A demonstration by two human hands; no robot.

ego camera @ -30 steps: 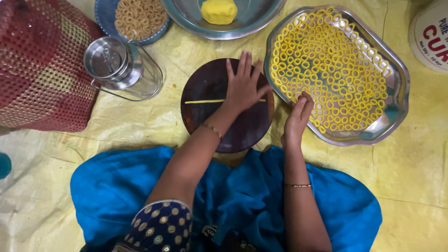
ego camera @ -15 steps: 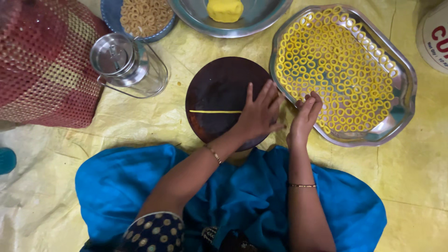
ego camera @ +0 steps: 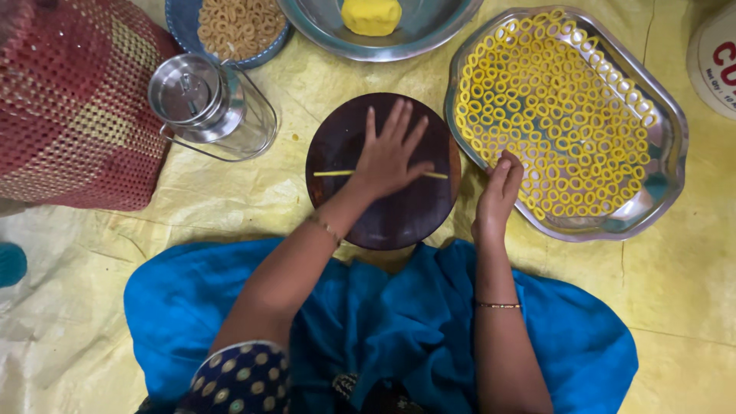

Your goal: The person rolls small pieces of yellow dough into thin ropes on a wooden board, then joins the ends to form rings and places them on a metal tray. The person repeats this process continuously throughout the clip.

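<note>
My left hand [ego camera: 387, 157] lies flat, fingers spread, on a thin yellow dough strand [ego camera: 331, 174] stretched across a round dark wooden board [ego camera: 399, 222]. The strand shows on both sides of the palm. My right hand [ego camera: 498, 192] rests at the near left rim of a scalloped steel tray [ego camera: 659, 192], its fingers curled by the yellow dough rings [ego camera: 560, 107] that fill the tray. Whether it pinches a ring I cannot tell.
A steel bowl [ego camera: 429, 38] holding a yellow dough lump [ego camera: 371, 15] stands beyond the board. A blue plate of browned rings [ego camera: 238, 27] and a lidded glass jar [ego camera: 211, 107] are at the far left, beside a red woven basket [ego camera: 69, 115]. A white container [ego camera: 717, 54] is at far right. A yellow sheet [ego camera: 230, 199] covers the floor.
My left hand slid back onto the middle of the board over the strand, which is now longer. My right hand stays at the tray's rim.
</note>
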